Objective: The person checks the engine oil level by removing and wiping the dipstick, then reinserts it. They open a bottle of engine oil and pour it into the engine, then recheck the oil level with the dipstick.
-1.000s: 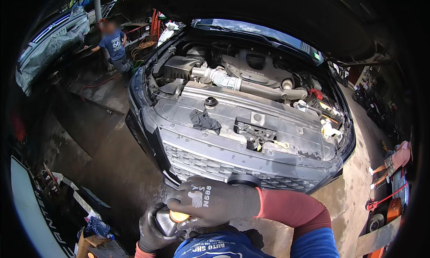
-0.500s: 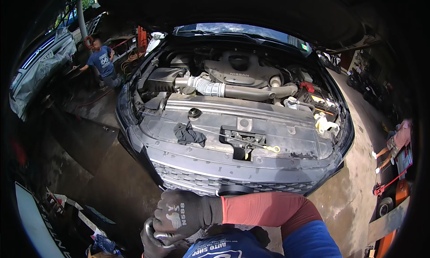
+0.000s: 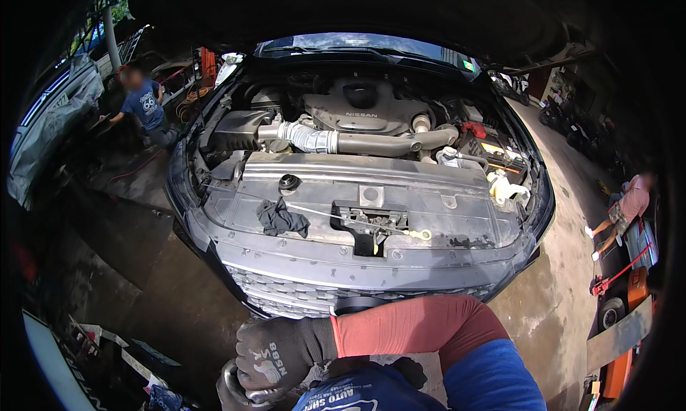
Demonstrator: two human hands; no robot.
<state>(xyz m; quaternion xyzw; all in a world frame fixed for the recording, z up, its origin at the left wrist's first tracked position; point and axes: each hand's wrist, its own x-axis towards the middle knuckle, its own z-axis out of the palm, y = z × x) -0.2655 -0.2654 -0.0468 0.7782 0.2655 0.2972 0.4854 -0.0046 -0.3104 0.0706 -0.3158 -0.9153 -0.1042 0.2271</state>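
Observation:
My right hand [image 3: 282, 350], in a dark grey glove with a red sleeve, reaches across my chest to the lower left. Its fingers are closed over a shiny grey rounded object [image 3: 234, 388] at the bottom edge, most of which is hidden. My left hand is covered by the right hand and cannot be seen. Just ahead stands a dark car [image 3: 214, 261] with its bonnet up. On its grey front panel [image 3: 429, 197] lie a dark rag [image 3: 282, 218] and a thin dipstick with a yellow loop [image 3: 421, 234].
A black cap [image 3: 289, 183] sits on the panel, and the bonnet latch [image 3: 371, 222] is at its middle. One person in a blue shirt [image 3: 146, 111] crouches at the far left. Another in a pink top [image 3: 629, 204] bends over at the right. An orange jack [image 3: 629, 289] stands on the concrete at the right.
My hands have dropped toward the bottom edge. The yellow-topped object and my left hand under it have gone out of sight. The engine bay now fills more of the view.

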